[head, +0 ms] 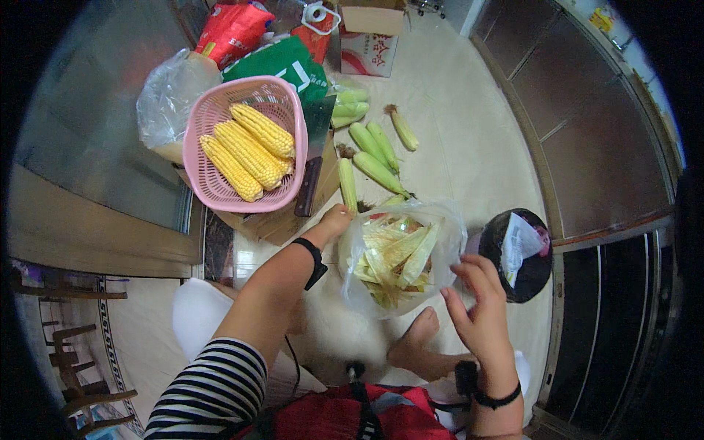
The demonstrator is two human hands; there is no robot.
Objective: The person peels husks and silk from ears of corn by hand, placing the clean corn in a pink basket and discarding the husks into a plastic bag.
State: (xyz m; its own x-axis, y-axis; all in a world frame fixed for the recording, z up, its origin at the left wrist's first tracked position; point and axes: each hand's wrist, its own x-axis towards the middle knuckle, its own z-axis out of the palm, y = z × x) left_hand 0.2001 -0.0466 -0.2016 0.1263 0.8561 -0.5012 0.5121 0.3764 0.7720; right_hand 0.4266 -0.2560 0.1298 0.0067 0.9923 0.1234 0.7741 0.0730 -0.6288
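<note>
My left hand (pixel 335 220) is closed on the lower end of a green ear of corn (pixel 347 184), just left of a clear plastic bag (pixel 357 234). Pale corn husks (pixel 399 253) fill the open bag. At the bag's right side, my right hand (pixel 476 294) has its fingers apart and appears to hold nothing. Several unhusked ears (pixel 377 169) lie on the floor beyond the bag. Husked yellow ears (pixel 247 154) sit in a pink plastic basket (pixel 190 159) at the upper left. A knife's dark handle (pixel 308 187) lies beside the basket.
Right of the bag stands a black-lined waste bin (pixel 489 242). A cardboard box (pixel 366 55), a green bag (pixel 275 63), a red bag (pixel 234 33) and another clear bag (pixel 170 99) stand at the back. One ear (pixel 404 129) lies apart. My bare foot (pixel 415 335) is below the husk bag.
</note>
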